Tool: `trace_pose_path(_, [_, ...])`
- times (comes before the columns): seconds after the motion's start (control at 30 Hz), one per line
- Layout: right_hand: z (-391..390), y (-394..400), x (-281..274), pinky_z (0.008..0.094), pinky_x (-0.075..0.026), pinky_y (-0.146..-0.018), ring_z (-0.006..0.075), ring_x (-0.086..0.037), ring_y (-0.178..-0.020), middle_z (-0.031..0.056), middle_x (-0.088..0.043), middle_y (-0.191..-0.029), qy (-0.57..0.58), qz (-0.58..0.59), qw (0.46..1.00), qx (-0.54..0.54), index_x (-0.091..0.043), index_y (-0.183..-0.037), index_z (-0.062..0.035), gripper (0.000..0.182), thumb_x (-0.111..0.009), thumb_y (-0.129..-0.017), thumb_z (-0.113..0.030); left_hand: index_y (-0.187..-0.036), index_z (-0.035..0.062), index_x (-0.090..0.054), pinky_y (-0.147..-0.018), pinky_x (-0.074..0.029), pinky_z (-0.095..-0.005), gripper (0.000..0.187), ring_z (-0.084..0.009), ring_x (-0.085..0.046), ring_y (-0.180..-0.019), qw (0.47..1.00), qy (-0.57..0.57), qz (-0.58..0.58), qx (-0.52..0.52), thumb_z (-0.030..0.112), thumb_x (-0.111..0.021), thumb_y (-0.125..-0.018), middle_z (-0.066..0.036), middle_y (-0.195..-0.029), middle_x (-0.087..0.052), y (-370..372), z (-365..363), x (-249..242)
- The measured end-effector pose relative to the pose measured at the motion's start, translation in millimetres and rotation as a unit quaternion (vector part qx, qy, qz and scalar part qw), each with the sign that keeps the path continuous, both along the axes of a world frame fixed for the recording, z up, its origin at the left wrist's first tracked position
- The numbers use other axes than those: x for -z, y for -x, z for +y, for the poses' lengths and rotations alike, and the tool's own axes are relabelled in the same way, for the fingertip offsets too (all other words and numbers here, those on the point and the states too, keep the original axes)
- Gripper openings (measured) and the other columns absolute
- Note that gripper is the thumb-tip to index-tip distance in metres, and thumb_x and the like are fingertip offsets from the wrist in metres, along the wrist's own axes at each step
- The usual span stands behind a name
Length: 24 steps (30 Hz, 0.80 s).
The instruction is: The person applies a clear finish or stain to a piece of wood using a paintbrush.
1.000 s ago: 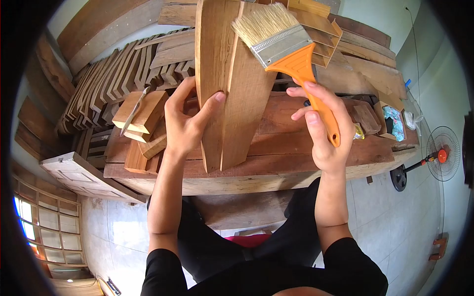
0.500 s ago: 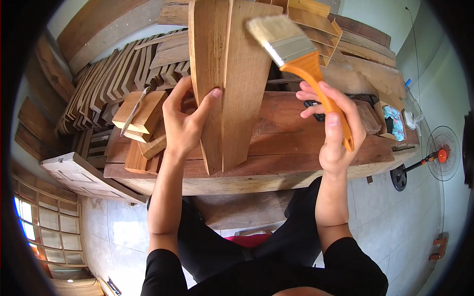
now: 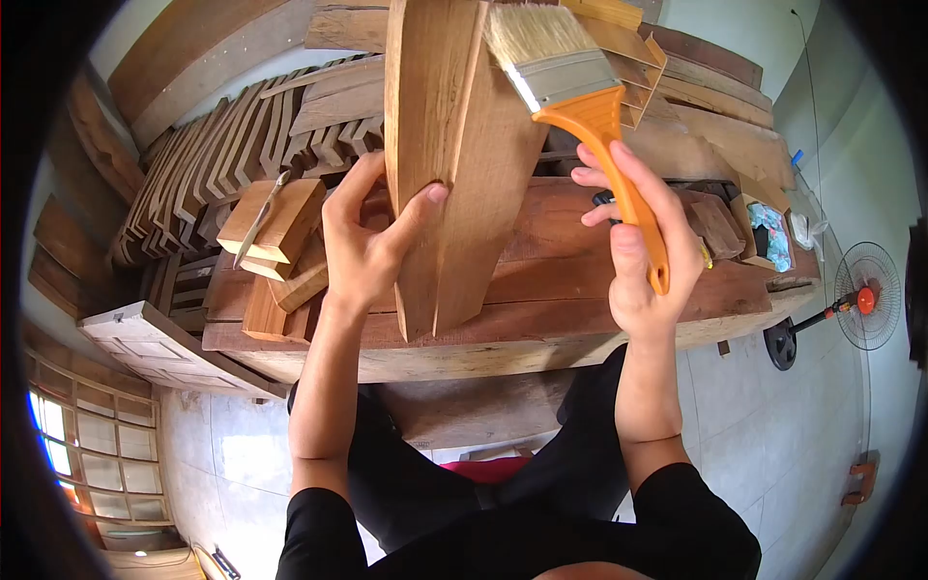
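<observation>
My left hand (image 3: 365, 237) grips the left edge of a tall wooden piece (image 3: 493, 184), its thumb across the front face. This piece stands on end on the wooden bench, leaning slightly right at the top, with a raised ridge down its length. In my right hand (image 3: 657, 242) is a wide paintbrush (image 3: 580, 87) with an orange handle, a metal ferrule and pale bristles. Its bristles overlap the upper right face of the wood in this view. A small dark object partly shows behind my right fingers.
Wood blocks (image 3: 280, 227) with a thin knife-like tool (image 3: 261, 217) on top sit at the bench's left. Curved wooden parts (image 3: 222, 164) are stacked behind. On the right are a box with a blue cloth (image 3: 770, 237) and a standing fan (image 3: 863, 300). The wooden bench (image 3: 570, 242) spans the middle.
The top of the wooden piece has tilted to the right. The paintbrush has shifted slightly left and up, its handle now steeper, and my right hand has moved left with it.
</observation>
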State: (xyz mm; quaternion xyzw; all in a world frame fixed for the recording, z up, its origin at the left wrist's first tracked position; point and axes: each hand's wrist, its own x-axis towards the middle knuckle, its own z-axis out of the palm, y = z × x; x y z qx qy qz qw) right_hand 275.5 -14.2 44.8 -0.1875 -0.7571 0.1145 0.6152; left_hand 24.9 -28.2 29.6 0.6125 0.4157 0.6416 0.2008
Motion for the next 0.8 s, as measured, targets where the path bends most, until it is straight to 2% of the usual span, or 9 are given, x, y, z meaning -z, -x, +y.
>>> trace_pose_path(0.07, [-1.0,1.1,-2.2,0.0293,-0.056,-0.076,0.0292,-0.071,-0.107,0.0272,-0.068,-0.123,-0.006,-0.013,1.0,0.006,-0.053,-0.139,0.008,0.055,-0.055,-0.105,-0.035,-0.113,-0.0025,-0.067,-0.074,-0.056,-0.0262,0.033,-0.0111,-0.069,-0.083,1.0,0.001,0.0,-0.005,0.015,-0.08,-0.087,-0.007,-0.092,-0.074,1.3,1.2,1.5])
trace_pose_path(0.17, [-1.9,0.2,-1.9,0.0349,-0.052,-0.097,0.0275,-0.07,-0.109,0.0216,-0.069,-0.124,0.031,0.02,0.998,-0.051,-0.061,-0.132,0.0061,0.041,-0.068,-0.096,-0.013,-0.114,-0.0019,-0.068,-0.075,-0.056,-0.0271,0.035,-0.0118,-0.069,-0.083,1.0,0.001,-0.001,-0.014,0.016,-0.08,-0.087,-0.008,-0.092,-0.074,2.5,2.6,2.5])
trace_pose_path(0.27, [-3.7,-0.3,-3.1,0.0341,-0.052,-0.096,0.0272,-0.07,-0.109,0.0212,-0.071,-0.12,0.034,0.004,0.998,-0.046,-0.062,-0.131,0.0054,0.038,-0.067,-0.096,-0.011,-0.115,-0.0015,-0.068,-0.075,-0.056,-0.0272,0.036,-0.012,-0.069,-0.083,1.0,0.002,-0.002,-0.023,0.018,-0.08,-0.087,-0.008,-0.092,-0.074,4.6,3.9,3.6])
trace_pose_path(0.37, [-1.6,0.2,-2.0,0.0296,-0.055,-0.078,0.0261,-0.071,-0.107,0.0235,-0.071,-0.118,0.006,-0.035,0.999,-0.015,-0.059,-0.134,0.007,0.042,-0.054,-0.103,-0.02,-0.116,-0.0014,-0.067,-0.075,-0.056,-0.027,0.037,-0.012,-0.069,-0.083,1.0,0.005,-0.007,-0.025,0.019,-0.08,-0.088,-0.008,-0.093,-0.074,6.0,4.4,4.3])
trace_pose_path(0.47, [-3.1,2.0,-2.2,0.0295,-0.055,-0.079,0.0248,-0.071,-0.107,0.0221,-0.072,-0.116,0.015,-0.037,0.999,-0.015,-0.06,-0.133,0.0067,0.041,-0.054,-0.102,-0.02,-0.116,-0.0014,-0.067,-0.076,-0.056,-0.0267,0.037,-0.0119,-0.069,-0.083,1.0,0.003,-0.008,-0.028,0.02,-0.08,-0.088,-0.008,-0.093,-0.074,7.6,5.3,5.1])
trace_pose_path(0.57, [-5.2,3.1,-2.7,0.0317,-0.054,-0.092,0.0245,-0.072,-0.104,0.0196,-0.073,-0.114,0.045,-0.009,0.998,-0.045,-0.064,-0.129,0.0037,0.035,-0.067,-0.094,-0.005,-0.116,-0.0011,-0.068,-0.076,-0.056,-0.0265,0.037,-0.0118,-0.069,-0.083,1.0,0.002,-0.008,-0.027,0.02,-0.08,-0.088,-0.008,-0.093,-0.074,8.4,5.6,5.1])
trace_pose_path(0.67, [-6.4,4.7,-2.5,0.0306,-0.054,-0.088,0.0231,-0.072,-0.101,0.0182,-0.074,-0.112,0.056,-0.008,0.998,-0.042,-0.065,-0.128,0.0025,0.035,-0.067,-0.094,-0.004,-0.116,-0.0011,-0.068,-0.076,-0.055,-0.0265,0.037,-0.0117,-0.069,-0.083,1.0,0.001,-0.014,-0.028,0.02,-0.08,-0.088,-0.008,-0.093,-0.074,8.6,6.3,5.3])
trace_pose_path(0.77, [-6.5,2.3,-2.9,0.0286,-0.055,-0.079,0.024,-0.072,-0.106,0.0191,-0.073,-0.115,0.061,-0.049,0.997,-0.022,-0.063,-0.131,0.0029,0.037,-0.056,-0.101,-0.018,-0.116,-0.0011,-0.068,-0.076,-0.055,-0.0266,0.037,-0.0116,-0.069,-0.083,0.999,-0.001,-0.017,-0.034,0.02,-0.08,-0.089,-0.008,-0.093,-0.074,9.0,8.1,6.3])
trace_pose_path(0.8, [-6.8,2.3,-3.3,0.0286,-0.055,-0.079,0.0239,-0.072,-0.106,0.0189,-0.073,-0.114,0.066,-0.052,0.996,-0.023,-0.064,-0.13,0.0028,0.037,-0.055,-0.101,-0.018,-0.117,-0.0011,-0.068,-0.076,-0.055,-0.0267,0.037,-0.0115,-0.069,-0.083,0.999,-0.003,-0.018,-0.037,0.02,-0.08,-0.089,-0.008,-0.093,-0.074,9.3,8.8,6.6])
